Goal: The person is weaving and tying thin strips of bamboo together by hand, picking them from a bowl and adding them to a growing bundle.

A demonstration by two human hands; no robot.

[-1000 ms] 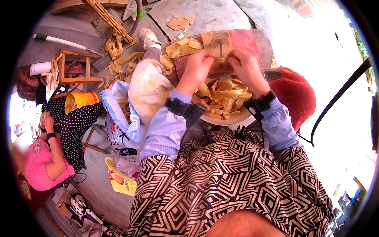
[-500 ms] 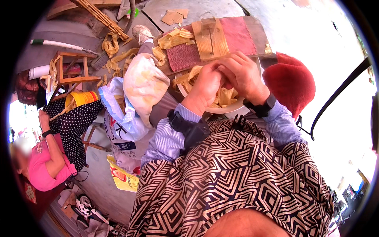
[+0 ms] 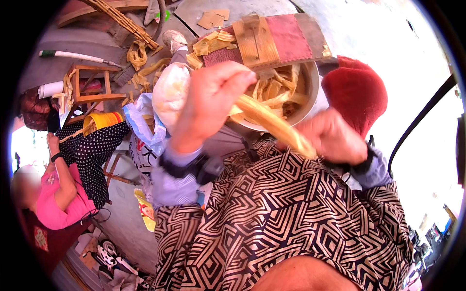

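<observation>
A long, flat yellow fibrous strip point(image 3: 272, 123) slants between my two hands above my lap. My left hand point(image 3: 208, 99) is closed at its upper end, the wrist raised. Near the lower end my right hand point(image 3: 335, 138), blurred by motion, is curled around the strip with fingertips showing beneath it. Just beyond them stands a white basin point(image 3: 314, 97) with several such strips inside. Across its far rim lies a board point(image 3: 310, 34) covered in red cloth, carrying a wooden block point(image 3: 252, 41) with a thin metal piece on top.
More strips point(image 3: 213, 42) lie at the board's left end. A white cloth point(image 3: 171, 94) covers my left knee and a red one point(image 3: 357, 97) my right. Plastic bags point(image 3: 145, 121), a small wooden stool point(image 3: 99, 85), a brush point(image 3: 124, 75) and a seated person point(image 3: 63, 189) are on the left.
My hands, earlier together over the basin, have moved apart and nearer me, with the strip stretched between them. The basin's contents are now more exposed. The board has tilted slightly.
</observation>
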